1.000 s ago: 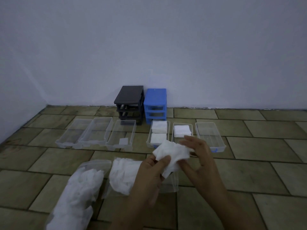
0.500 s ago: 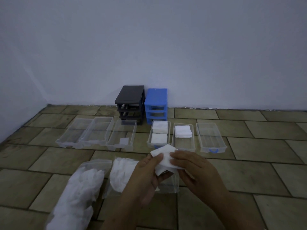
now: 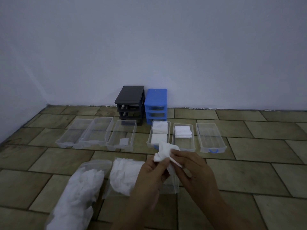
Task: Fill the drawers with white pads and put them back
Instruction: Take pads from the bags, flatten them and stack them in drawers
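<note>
- Left hand (image 3: 150, 171) and right hand (image 3: 196, 168), centre-low in frame, both pinching one crumpled white pad (image 3: 163, 154), fingers curled.
- Held above floor, just below the pad-filled clear drawers (image 3: 182, 136) at mid-frame.

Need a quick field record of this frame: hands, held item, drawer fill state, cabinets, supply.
left hand: pinches white pad
right hand: pinches same pad
white pad: crumpled, held above the floor
drawers near blue cabinet: left one two pad stacks, middle one stack, right none
drawers near black cabinet: three, no stacks
cabinets: slots empty
pad bags: two, on floor
</note>
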